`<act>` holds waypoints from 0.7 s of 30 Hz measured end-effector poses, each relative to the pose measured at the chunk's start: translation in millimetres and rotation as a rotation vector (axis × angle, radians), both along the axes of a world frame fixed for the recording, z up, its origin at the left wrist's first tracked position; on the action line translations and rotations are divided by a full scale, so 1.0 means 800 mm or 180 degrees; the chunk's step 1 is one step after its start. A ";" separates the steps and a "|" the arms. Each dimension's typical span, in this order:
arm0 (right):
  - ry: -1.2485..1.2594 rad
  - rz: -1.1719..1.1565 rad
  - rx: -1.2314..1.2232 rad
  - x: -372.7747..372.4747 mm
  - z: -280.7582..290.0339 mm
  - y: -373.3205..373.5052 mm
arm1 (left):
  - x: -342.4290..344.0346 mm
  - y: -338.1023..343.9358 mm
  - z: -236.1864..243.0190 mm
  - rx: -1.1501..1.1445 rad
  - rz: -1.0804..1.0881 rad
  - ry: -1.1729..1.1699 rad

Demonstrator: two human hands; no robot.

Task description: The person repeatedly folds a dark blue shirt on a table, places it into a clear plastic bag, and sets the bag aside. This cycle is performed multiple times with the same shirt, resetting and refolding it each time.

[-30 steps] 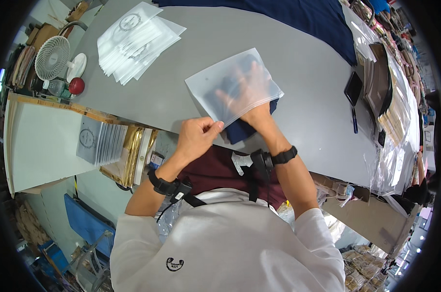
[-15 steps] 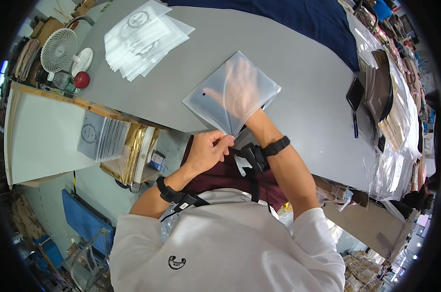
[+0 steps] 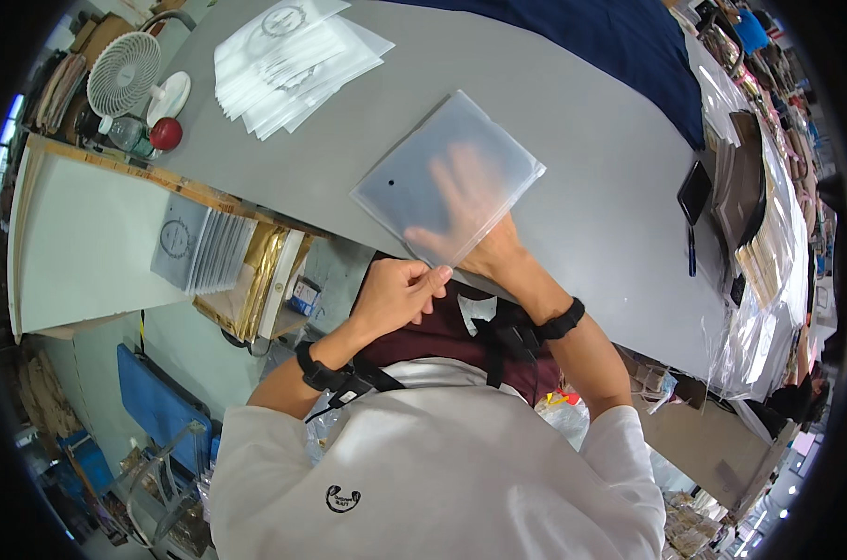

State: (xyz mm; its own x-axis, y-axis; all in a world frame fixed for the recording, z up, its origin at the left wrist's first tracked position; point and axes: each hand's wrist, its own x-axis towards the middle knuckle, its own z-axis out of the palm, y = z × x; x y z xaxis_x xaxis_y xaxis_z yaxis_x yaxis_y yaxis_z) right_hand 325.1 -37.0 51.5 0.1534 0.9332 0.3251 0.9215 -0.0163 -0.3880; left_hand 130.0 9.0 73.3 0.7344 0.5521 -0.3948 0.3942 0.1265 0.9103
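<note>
A frosted translucent plastic bag (image 3: pixel 414 159) with a small dark dot lies tilted over the grey table's near edge. My left hand (image 3: pixel 403 291) is closed, pinching the bag's near corner between thumb and fingers. My right hand (image 3: pixel 465 210) shows hazily through the film, with its fingers spread and its wrist emerging at the near right edge. Whether that hand is inside the bag or beneath it, I cannot tell. Farther left on the table lies a fanned stack of similar plastic bags (image 3: pixel 297 70) with a round printed mark.
A white fan (image 3: pixel 125 75), a bottle (image 3: pixel 127 135) and a red round object (image 3: pixel 166 133) stand at the far left. Below them, an open compartment holds more bags (image 3: pixel 204 247). Navy cloth (image 3: pixel 592 47) covers the far edge; a phone (image 3: pixel 693 193) and pen (image 3: pixel 691 252) lie right.
My right hand has drawn back toward me behind the film, and the bag now lies smoother, with fewer creases. My left hand keeps its pinch on the corner. The view has shifted slightly.
</note>
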 end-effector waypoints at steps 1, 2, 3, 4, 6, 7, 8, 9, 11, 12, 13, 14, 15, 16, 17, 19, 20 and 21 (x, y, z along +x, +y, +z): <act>0.0094 0.0144 -0.0001 0.005 0.000 -0.004 | 0.001 0.009 0.007 0.0185 -0.0109 0.0102; 0.0221 0.0236 -0.0105 0.011 0.001 -0.010 | 0.008 0.019 0.011 0.0700 0.0104 -0.0254; 0.0132 0.0320 -0.0065 0.017 0.002 -0.018 | 0.011 0.037 0.015 0.1733 -0.0011 -0.0122; 0.0084 0.0353 -0.0126 0.020 0.004 -0.027 | 0.015 0.055 0.019 0.2689 -0.0078 0.0042; -0.0167 0.0316 -0.0160 0.027 0.006 -0.042 | 0.037 0.078 0.016 0.2972 0.0162 -0.0730; -0.0363 0.0232 -0.0132 0.030 0.007 -0.045 | 0.044 0.096 0.014 0.3199 -0.0250 -0.0674; -0.0576 0.0180 -0.0059 0.032 0.007 -0.046 | 0.052 0.106 0.010 0.3278 -0.0451 -0.0698; -0.0533 0.0111 -0.0107 0.034 0.005 -0.043 | 0.059 0.115 0.005 0.3354 -0.0659 -0.0717; -0.0424 -0.0015 -0.0248 0.036 0.000 -0.030 | 0.061 0.122 -0.003 0.3214 -0.1263 -0.0433; -0.0503 0.0047 -0.0134 0.037 -0.003 -0.021 | 0.061 0.122 -0.007 0.3424 -0.1297 -0.0351; -0.0527 0.0049 -0.0153 0.035 -0.006 -0.011 | 0.059 0.121 -0.010 0.3605 -0.1350 -0.0205; -0.0552 0.0041 -0.0170 0.035 -0.008 -0.004 | 0.056 0.119 -0.012 0.3791 -0.1423 -0.0069; -0.0498 0.0099 -0.0138 0.035 -0.009 0.000 | 0.054 0.116 -0.013 0.3690 -0.1413 0.0037; -0.0460 0.0161 -0.0089 0.037 -0.008 0.001 | 0.051 0.114 -0.013 0.3610 -0.1398 0.0136; -0.0445 0.0240 -0.0172 0.039 -0.006 0.000 | 0.048 0.113 -0.011 0.3540 -0.1323 0.0211; -0.0198 0.0467 -0.0098 0.050 0.004 -0.018 | 0.045 0.110 -0.005 0.3595 -0.1302 0.0213; -0.0090 0.0599 -0.0135 0.058 0.010 -0.029 | 0.045 0.110 0.000 0.3585 -0.1300 0.0249; 0.0118 0.0457 -0.0040 0.066 0.016 -0.039 | 0.047 0.111 0.005 0.3679 -0.1178 0.0200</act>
